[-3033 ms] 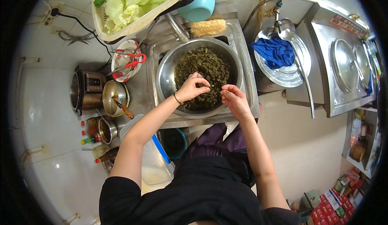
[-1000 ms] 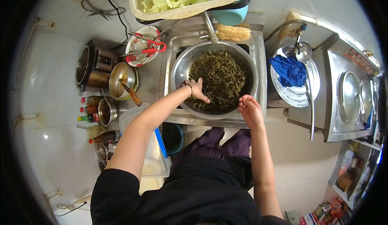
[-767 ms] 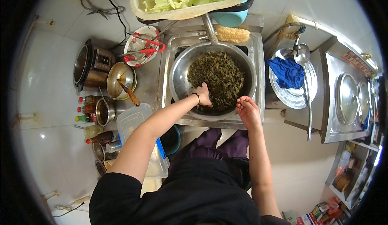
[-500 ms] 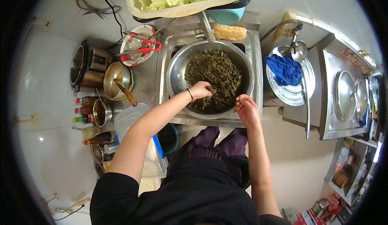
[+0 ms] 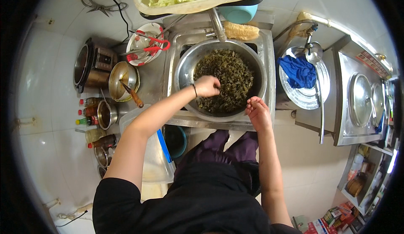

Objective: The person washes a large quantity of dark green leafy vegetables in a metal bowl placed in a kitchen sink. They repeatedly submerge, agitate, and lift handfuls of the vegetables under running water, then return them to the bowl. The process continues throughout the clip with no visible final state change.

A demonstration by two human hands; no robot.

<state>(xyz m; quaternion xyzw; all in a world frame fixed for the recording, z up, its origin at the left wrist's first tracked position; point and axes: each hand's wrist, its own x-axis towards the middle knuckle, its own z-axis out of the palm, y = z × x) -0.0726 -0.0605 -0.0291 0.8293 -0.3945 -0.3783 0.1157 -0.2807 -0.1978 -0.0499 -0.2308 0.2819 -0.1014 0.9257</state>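
Note:
A large steel basin (image 5: 182, 82) sits in the sink, holding a heap of dark green chopped leafy vegetables (image 5: 229, 74). My left hand (image 5: 207, 86) is over the left part of the heap, fingers curled inward. Whatever those fingers hold, if anything, is hidden. My right hand (image 5: 258, 111) is at the basin's front right rim, palm turned up and fingertips pinched together. Anything in that pinch is too small to name.
Above the faucet (image 5: 216, 26) stands a basket (image 5: 198, 9) of pale green leaves. A loofah (image 5: 240, 31) lies behind the basin. Left are a bowl with red-handled tongs (image 5: 158, 47), a pan (image 5: 122, 82) and bottles; right, a blue cloth (image 5: 298, 72) on a round metal lid.
My left hand has moved slightly away from me and up off the vegetables it was among. My right hand stays near the rim, its fingers still pinched.

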